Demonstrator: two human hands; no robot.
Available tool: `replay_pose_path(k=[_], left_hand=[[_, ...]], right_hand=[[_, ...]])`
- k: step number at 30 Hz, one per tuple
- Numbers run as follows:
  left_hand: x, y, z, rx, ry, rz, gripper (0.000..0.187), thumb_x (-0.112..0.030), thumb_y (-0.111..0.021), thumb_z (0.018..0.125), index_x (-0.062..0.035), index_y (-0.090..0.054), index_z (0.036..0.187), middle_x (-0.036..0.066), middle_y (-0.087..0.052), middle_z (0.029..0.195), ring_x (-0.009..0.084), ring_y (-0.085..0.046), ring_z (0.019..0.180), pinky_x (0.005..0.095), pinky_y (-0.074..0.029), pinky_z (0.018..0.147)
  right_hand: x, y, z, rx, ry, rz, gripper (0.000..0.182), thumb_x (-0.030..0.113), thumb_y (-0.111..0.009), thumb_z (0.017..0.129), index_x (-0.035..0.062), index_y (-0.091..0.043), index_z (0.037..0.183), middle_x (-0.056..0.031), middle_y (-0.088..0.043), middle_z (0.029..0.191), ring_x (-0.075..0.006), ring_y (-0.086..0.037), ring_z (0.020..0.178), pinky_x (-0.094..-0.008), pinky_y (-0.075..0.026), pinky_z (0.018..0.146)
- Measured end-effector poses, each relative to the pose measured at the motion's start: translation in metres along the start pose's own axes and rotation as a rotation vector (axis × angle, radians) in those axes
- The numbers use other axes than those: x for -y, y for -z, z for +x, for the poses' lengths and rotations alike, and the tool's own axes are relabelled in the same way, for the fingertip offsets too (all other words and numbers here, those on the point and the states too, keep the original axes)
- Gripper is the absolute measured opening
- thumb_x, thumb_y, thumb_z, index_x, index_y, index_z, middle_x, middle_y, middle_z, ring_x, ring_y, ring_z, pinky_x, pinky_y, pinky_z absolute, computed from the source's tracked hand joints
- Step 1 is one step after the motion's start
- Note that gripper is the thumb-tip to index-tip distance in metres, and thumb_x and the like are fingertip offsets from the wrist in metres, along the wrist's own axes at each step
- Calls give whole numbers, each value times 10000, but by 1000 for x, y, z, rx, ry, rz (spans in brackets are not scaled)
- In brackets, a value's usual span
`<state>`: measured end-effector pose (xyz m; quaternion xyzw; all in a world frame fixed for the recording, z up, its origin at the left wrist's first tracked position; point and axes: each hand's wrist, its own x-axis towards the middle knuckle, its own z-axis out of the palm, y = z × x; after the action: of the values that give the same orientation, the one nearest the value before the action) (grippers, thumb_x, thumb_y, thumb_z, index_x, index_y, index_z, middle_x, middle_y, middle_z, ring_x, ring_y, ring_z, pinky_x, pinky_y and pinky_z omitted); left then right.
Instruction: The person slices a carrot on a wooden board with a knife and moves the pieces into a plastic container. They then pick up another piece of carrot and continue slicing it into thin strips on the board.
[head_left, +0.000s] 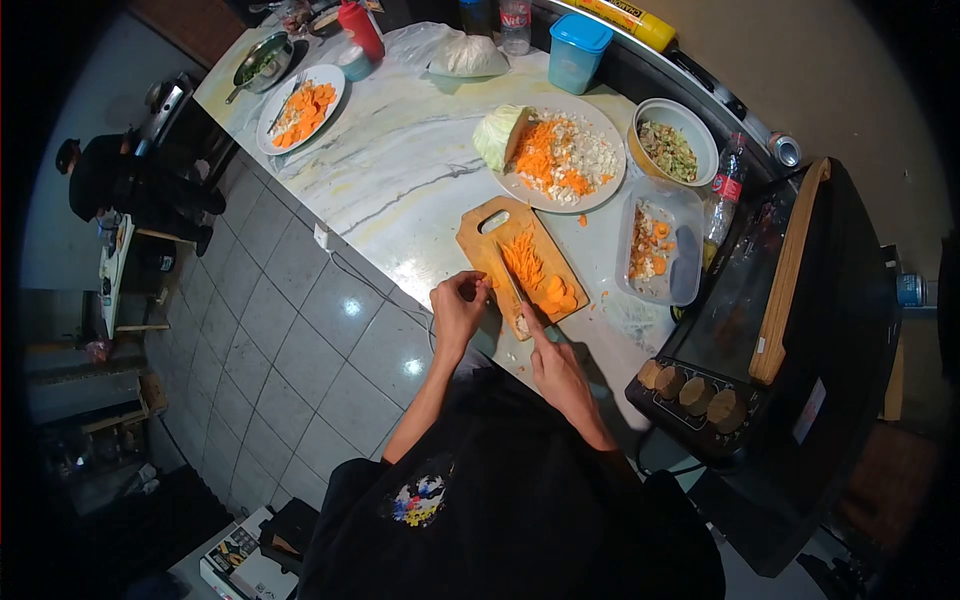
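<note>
My right hand [562, 375] grips a kitchen knife [512, 272], its index finger stretched along it. The blade lies over a wooden cutting board [482, 232], pointing away from me. On the board are carrot strips [523, 258] and, nearer me, round carrot slices [558, 295]. At the board's left edge my left hand [459, 308] is closed in a pinch, with a small orange piece of carrot [489, 282] showing at the fingertips. Behind the board, a large plate [570, 202] bears shredded carrot, chopped white pieces and a cabbage wedge [500, 138].
To the right stand a plastic container [684, 285] with vegetable scraps, a bowl [708, 125], a bottle [727, 180] and a black oven [840, 330]. A plate of carrots [330, 80] and a pan [264, 62] sit far left. Another person [125, 180] stands across the tiled floor.
</note>
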<state>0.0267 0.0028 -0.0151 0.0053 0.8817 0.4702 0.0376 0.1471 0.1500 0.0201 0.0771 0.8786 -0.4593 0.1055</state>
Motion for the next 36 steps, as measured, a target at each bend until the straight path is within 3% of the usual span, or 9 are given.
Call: replay_pose_path(k=[7,9,28,36], left_hand=[[-2,-2,1,-24,5,5,147,-76,-698,830,56,-719,890,140,-720,735,183,-713,656,285,-545,636],[-2,-2,0,-32,-9,7,146,-77,-697,832,55,-720,891,138,-720,733,185,-714,655,286,-547,636],[-4,-6,-6,-64,4,-18,182,-66,-722,800,75,-713,916,156,-720,762,206,-723,697,287,-554,664],[-1,-6,-5,-71,-66,17,170,-57,-716,806,73,-716,916,167,-719,751,216,-720,672,297,-549,649]], right_hand=[[1,-5,-19,9,22,27,732,-44,-457,868,188,-249,1531,-296,-529,666,-474,-582,699,-491,-445,632],[0,-6,-23,68,3,11,749,-21,-511,878,180,-218,1536,-286,-591,720,-469,-613,721,-521,-449,637],[-2,-15,-32,53,-16,-128,791,5,-539,881,257,-186,1543,-285,-605,742,-479,-616,737,-548,-477,661],[3,-19,-28,135,-53,-200,878,-81,-539,822,165,-122,1555,-286,-607,759,-475,-628,739,-545,-486,667]])
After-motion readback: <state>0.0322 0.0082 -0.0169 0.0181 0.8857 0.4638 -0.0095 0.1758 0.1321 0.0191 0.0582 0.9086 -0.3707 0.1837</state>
